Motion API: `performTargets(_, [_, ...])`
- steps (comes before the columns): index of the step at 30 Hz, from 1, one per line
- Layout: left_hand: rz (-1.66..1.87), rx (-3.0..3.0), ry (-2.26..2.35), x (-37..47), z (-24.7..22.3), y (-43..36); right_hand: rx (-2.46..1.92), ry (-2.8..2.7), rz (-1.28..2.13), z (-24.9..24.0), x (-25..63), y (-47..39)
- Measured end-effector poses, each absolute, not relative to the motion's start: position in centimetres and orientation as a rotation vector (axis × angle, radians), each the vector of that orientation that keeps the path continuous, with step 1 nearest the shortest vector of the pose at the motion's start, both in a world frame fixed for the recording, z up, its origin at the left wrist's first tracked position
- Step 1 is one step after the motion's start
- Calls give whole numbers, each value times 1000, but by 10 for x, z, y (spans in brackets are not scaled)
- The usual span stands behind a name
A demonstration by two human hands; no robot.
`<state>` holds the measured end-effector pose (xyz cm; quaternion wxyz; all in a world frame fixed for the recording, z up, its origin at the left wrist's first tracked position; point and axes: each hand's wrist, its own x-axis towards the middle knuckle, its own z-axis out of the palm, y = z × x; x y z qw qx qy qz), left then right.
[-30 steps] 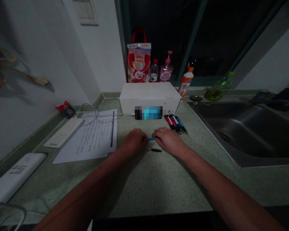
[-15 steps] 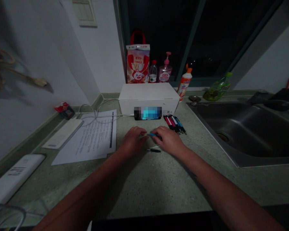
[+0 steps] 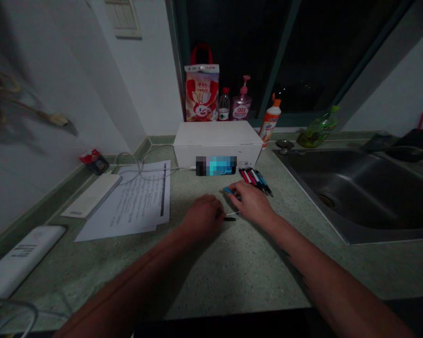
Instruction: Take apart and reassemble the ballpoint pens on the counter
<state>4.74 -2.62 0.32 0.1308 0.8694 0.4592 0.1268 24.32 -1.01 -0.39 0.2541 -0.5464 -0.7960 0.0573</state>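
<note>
My right hand pinches a blue pen barrel between thumb and fingers, just above the counter; the rest of the barrel is hidden by the fingers. My left hand is lower and to the left, its fingers curled together over the left end of a black pen part lying on the counter. Between the hands, a thin white pen refill lies above the black part, its ends partly covered. Behind my right hand several pens with red, white and blue barrels lie side by side.
A phone leans against a white box, its cable running left. Printed sheets and a white power bank lie left, a power strip nearer. A steel sink is at right; bottles stand behind.
The hands have moved apart. My left hand has come down toward me to the black pen part, while my right hand has shifted slightly right and up with the blue barrel.
</note>
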Motion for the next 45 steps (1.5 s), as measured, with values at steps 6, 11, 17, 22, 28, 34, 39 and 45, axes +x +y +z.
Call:
performTargets(6, [301,2518,1327,46,9,-25,-1472,-2173,148,-3,245,-10])
performTargets(11, [271,2552,1301,43,12,-35,-1476,-2161,135,-4,246,-9])
performTargets(17, [179,2642,1333,49,11,-38,-1489,-2154,149,-2,245,-10])
performTargets(22, [153,2645,1372,42,12,-37,-1483,-2148,184,-3,245,-10])
performTargets(28, [159,2576,1390,19,13,-43,-1461,-2171,155,-3,243,-11])
performTargets(34, [129,2558,1403,12,15,-45,-1443,-2195,166,-2,241,-14])
performTargets(39, [213,2542,1392,12,23,-41,-1420,-2176,166,5,242,-13])
performTargets(45, [173,2523,1452,9,18,-21,-1416,-2340,139,10,230,-9])
